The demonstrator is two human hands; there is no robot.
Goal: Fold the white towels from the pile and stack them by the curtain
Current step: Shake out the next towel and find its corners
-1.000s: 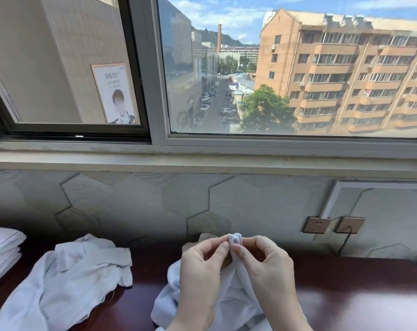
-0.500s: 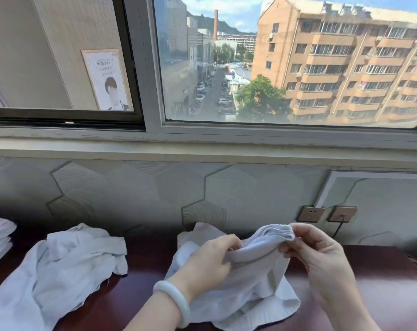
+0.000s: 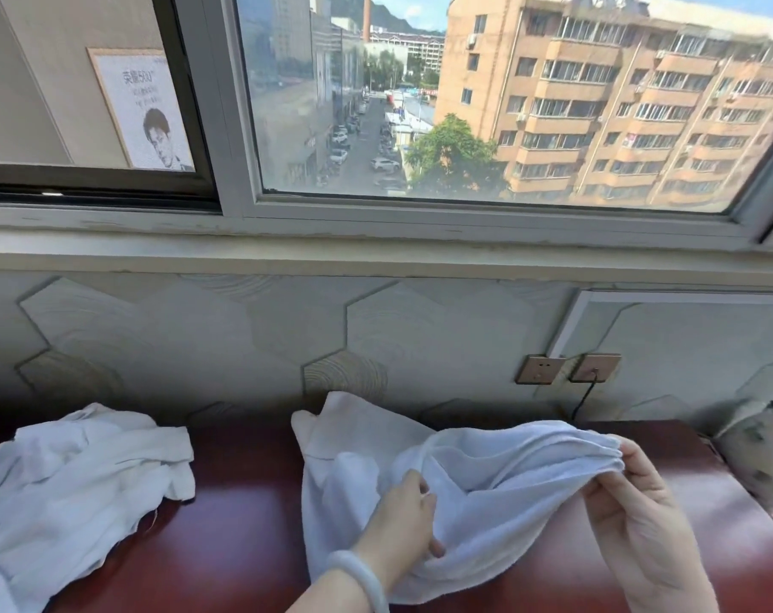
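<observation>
Where the dark red tabletop (image 3: 243,515) runs toward your left, the pile of white towels (image 3: 79,480) lies crumpled and unfolded. Centre: your left hand (image 3: 402,519), a pale bangle (image 3: 364,577) on its wrist, curls its fingers into a fold of the white towel (image 3: 499,475) and grips it low. The towel is lifted partly off the tabletop, with one corner up against the wall behind. Your right hand (image 3: 632,506) pinches the towel's bunched upper edge between thumb and fingers, higher than the left. Behind it are two wall sockets (image 3: 566,368), with a black cable (image 3: 586,398) in the right one. Far right: patterned cloth (image 3: 756,453), blurred.
</observation>
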